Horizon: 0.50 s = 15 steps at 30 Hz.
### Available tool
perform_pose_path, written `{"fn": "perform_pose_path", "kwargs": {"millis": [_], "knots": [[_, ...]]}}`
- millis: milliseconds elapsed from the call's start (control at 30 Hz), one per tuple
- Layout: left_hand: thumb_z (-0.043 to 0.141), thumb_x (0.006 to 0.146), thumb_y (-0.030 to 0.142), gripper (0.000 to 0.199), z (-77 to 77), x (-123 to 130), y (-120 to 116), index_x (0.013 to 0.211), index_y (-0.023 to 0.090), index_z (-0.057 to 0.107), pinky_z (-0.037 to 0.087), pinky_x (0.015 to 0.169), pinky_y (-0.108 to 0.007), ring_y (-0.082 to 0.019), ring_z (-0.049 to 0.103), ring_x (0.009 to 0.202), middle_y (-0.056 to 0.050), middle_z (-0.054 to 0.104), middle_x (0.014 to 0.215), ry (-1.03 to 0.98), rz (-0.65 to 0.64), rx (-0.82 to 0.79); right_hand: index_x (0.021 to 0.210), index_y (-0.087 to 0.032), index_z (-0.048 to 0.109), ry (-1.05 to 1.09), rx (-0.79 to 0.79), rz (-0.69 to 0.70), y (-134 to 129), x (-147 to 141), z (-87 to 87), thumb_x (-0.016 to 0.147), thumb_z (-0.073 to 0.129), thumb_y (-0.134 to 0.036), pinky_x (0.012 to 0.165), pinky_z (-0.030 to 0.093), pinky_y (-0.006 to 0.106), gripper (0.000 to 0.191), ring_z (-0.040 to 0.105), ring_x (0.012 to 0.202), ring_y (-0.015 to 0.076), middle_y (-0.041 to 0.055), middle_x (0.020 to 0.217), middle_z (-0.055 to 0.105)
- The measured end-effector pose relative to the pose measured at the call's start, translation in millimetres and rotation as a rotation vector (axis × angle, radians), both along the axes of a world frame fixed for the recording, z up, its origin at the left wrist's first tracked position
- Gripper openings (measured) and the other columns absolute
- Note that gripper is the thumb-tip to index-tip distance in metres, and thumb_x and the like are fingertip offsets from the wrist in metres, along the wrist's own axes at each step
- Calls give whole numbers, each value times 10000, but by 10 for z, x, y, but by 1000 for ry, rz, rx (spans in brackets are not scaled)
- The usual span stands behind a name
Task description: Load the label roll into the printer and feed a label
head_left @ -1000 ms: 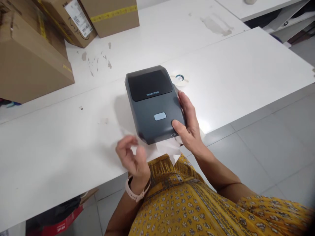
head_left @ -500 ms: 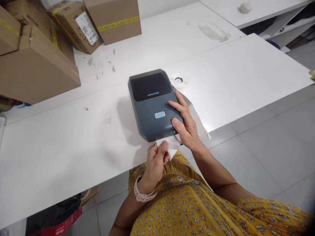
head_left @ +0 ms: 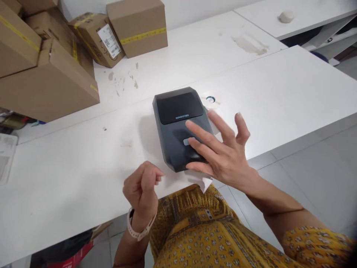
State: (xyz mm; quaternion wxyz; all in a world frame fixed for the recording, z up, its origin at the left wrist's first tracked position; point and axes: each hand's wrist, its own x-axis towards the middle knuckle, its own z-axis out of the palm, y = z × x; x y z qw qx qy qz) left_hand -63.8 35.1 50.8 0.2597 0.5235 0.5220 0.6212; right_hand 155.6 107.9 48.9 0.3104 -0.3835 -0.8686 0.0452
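A dark grey label printer [head_left: 174, 143] lies on the white table near its front edge, its black glossy panel facing up. Over its right side my right hand [head_left: 223, 152] spreads its fingers, holding nothing. One fingertip is at the pale oval button [head_left: 186, 142]. White paper [head_left: 205, 183] sticks out below the printer's near end, past the table edge. Left of that end, my left hand [head_left: 142, 186] is curled closed, apart from printer and paper, and no object shows between its fingertips. A roll of white labels [head_left: 214, 97] lies partly hidden behind the printer.
Cardboard boxes [head_left: 67, 80] with yellow tape are stacked at the table's [head_left: 69, 171] back left. One smaller carton [head_left: 110, 41] bears a white label. A roundish pale object [head_left: 286, 16] sits on the far right surface. Black and red items lie below the table.
My left hand has let go of the white paper and moved left. My right hand has lifted from gripping the printer's side and spread over its top. The view has shifted slightly.
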Motion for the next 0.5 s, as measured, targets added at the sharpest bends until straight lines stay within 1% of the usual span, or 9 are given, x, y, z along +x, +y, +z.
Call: {"fn": "perform_pose_path", "kwargs": {"millis": [67, 133, 167, 233, 267, 333, 400, 467, 500], "knots": [[566, 1013, 270, 371, 7, -17, 134, 660, 204, 656, 378, 521, -272, -117, 490, 533, 11, 535, 572, 7, 73, -1, 1142, -440, 677, -63, -58, 53, 46, 0, 52, 887, 739, -644, 1369, 64, 657, 333, 262, 1629, 383, -161, 1657, 458], [580, 1011, 310, 315, -31, 10, 212, 730, 214, 684, 454, 581, -279, -130, 544, 598, 2, 607, 664, 20, 128, 5, 1162, -447, 670, -107, -68, 72, 78, 2, 64, 915, 719, -619, 1372, 65, 647, 304, 304, 1617, 365, -136, 1637, 497], [583, 1012, 331, 261, -66, 33, 224, 813, 223, 712, 507, 649, -292, -146, 602, 679, -10, 667, 767, 27, 161, 1, 1203, -444, 659, -108, -51, 69, 82, 7, 45, 932, 697, -617, 1366, 65, 660, 323, 323, 1610, 364, -110, 1630, 514], [574, 1024, 378, 220, -159, 87, 198, 1096, 252, 739, 574, 875, -350, -200, 695, 987, -45, 744, 1111, 34, 189, -48, 1338, -425, 607, -52, -14, 53, 52, 30, -53, 971, 640, -616, 1343, 91, 700, 415, 350, 1598, 371, -45, 1661, 486], [560, 1034, 399, 297, -211, 113, 167, 1263, 271, 701, 558, 1005, -385, -230, 676, 1178, -58, 711, 1314, 29, 169, -99, 1418, -413, 560, 13, -10, 44, 19, 44, -131, 994, 605, -609, 1327, 134, 717, 470, 348, 1598, 375, -14, 1703, 424], [518, 1059, 431, 457, -308, 150, 94, 1495, 303, 566, 448, 1202, -425, -261, 519, 1466, -56, 546, 1599, -2, 70, -222, 1566, -400, 419, 199, -65, 27, -72, 68, -317, 1035, 532, -589, 1291, 255, 712, 575, 298, 1620, 368, 22, 1780, 244], [466, 1079, 461, 526, -372, 165, 34, 1586, 324, 472, 357, 1284, -419, -256, 391, 1576, -34, 430, 1699, -34, -38, -298, 1654, -401, 263, 401, -162, 21, -169, 75, -484, 1058, 472, -581, 1269, 338, 676, 656, 214, 1650, 350, 19, 1808, 115], [417, 1090, 489, 548, -384, 154, 17, 1615, 331, 436, 305, 1316, -411, -249, 327, 1612, -20, 391, 1724, -49, -92, -290, 1684, -400, 183, 537, -218, 19, -228, 63, -552, 1057, 440, -615, 1280, 339, 658, 711, 176, 1660, 341, 9, 1806, 127], [401, 1093, 500, 552, -370, 137, 33, 1616, 328, 437, 292, 1323, -414, -251, 320, 1616, -21, 389, 1725, -51, -99, -263, 1690, -397, 173, 563, -226, 14, -231, 55, -533, 1051, 432, -637, 1293, 323, 651, 730, 183, 1659, 342, 7, 1802, 152]]}}
